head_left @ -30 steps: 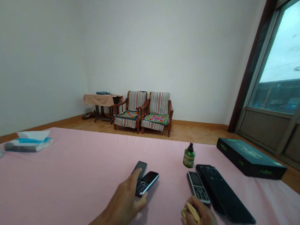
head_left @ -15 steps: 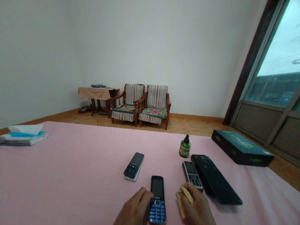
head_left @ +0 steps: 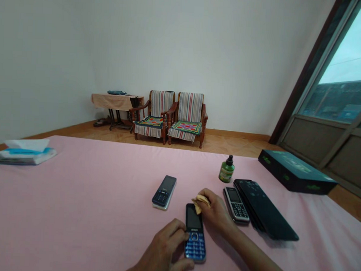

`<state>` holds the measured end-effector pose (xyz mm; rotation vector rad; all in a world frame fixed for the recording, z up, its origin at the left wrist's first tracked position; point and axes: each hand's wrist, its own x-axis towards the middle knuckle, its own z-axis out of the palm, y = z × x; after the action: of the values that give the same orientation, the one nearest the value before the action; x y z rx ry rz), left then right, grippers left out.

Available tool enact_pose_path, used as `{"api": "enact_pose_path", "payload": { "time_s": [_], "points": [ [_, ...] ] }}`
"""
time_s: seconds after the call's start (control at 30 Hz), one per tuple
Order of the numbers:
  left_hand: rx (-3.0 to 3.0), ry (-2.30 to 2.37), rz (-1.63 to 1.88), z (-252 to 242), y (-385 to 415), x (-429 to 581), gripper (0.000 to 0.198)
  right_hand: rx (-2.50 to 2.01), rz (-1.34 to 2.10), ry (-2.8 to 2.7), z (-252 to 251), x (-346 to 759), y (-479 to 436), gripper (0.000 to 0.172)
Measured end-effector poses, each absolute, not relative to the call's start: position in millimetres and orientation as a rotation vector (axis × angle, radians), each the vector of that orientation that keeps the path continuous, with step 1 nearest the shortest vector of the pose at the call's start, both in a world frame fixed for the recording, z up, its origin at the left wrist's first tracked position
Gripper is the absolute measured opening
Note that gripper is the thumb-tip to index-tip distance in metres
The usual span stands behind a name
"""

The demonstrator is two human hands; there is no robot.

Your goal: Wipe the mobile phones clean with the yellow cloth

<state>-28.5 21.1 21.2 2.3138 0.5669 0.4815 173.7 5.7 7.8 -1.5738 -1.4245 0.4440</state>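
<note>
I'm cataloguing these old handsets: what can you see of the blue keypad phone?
The blue keypad phone is a candybar handset lying face up on the pink sheet, top pointing away. Its glossy black front holds a dark, unlit screen, above a round navigation key and rows of shiny blue buttons. The left hand rests its fingers against its left edge, and a yellow cloth in the right hand touches its top corner.

on the pink sheet (head_left: 77, 195), a black keypad phone (head_left: 164, 192) lies near the middle, and to the right a silver keypad phone (head_left: 236, 205) sits just beside a long black slab (head_left: 265, 209) (its kind is hard to tell). a green bottle (head_left: 226, 170) stands farther off, a dark box (head_left: 296, 173) lies far right, a tissue pack (head_left: 22, 153) far left, and two striped wooden armchairs (head_left: 190, 112) and a cloth-covered table (head_left: 113, 101) stand beyond.
</note>
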Motion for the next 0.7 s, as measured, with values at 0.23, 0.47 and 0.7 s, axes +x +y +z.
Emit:
{"api": "enact_pose_path", "payload": {
  "time_s": [0.23, 0.47, 0.7],
  "points": [
    [2.33, 0.588, 0.462, 20, 20, -28, 0.037, -1.505, 0.381, -1.642, 2, 173, 1, 0.023],
    [2.308, 0.566, 0.494, 19, 22, -28, 0.043, -1.473, 0.371, -1.808, 11, 166, -25, 0.027],
    [2.246, 0.568, 0.497, 23, 20, -28, 0.037, -1.451, 0.4, -1.839, 11, 151, -49, 0.026]
  ]
}}
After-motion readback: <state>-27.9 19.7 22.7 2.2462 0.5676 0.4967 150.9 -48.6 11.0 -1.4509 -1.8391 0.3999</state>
